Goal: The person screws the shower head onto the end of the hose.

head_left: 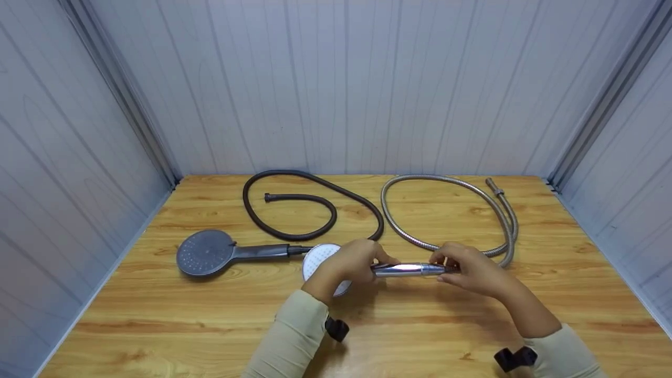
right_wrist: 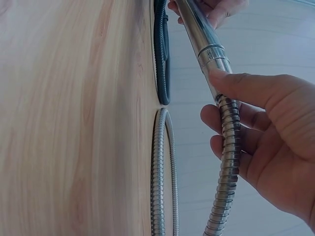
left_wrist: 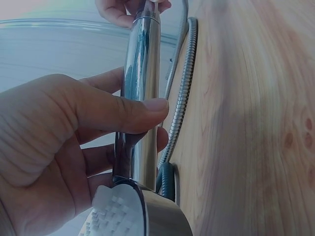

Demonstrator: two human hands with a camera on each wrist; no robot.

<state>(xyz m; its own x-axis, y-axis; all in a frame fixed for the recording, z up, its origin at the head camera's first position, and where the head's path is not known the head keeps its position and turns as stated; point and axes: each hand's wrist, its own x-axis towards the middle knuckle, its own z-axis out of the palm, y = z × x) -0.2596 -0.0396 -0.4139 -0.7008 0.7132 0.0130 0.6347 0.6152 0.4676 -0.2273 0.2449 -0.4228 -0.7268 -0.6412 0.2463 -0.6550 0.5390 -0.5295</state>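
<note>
My left hand (head_left: 357,262) grips the handle of a chrome hand shower (head_left: 401,270), its thumb lying across the front in the left wrist view. The shower's round white spray face (left_wrist: 115,214) shows just below that hand. At the handle's other end, my right hand (head_left: 475,270) pinches the chrome connector (right_wrist: 218,65) of a ribbed metal shower hose (right_wrist: 229,157), thumb on one side and fingers on the other. Connector and handle stand in line, end to end. From there the hose hangs down past the right fingers.
A dark grey hand shower (head_left: 205,254) lies at the left with a black hose (head_left: 283,172) running from it and coiled behind. The metal hose's loop (head_left: 386,210) lies back right, its free end (head_left: 491,184) near the back edge. Panelled walls (head_left: 325,89) enclose the wooden table (head_left: 210,325).
</note>
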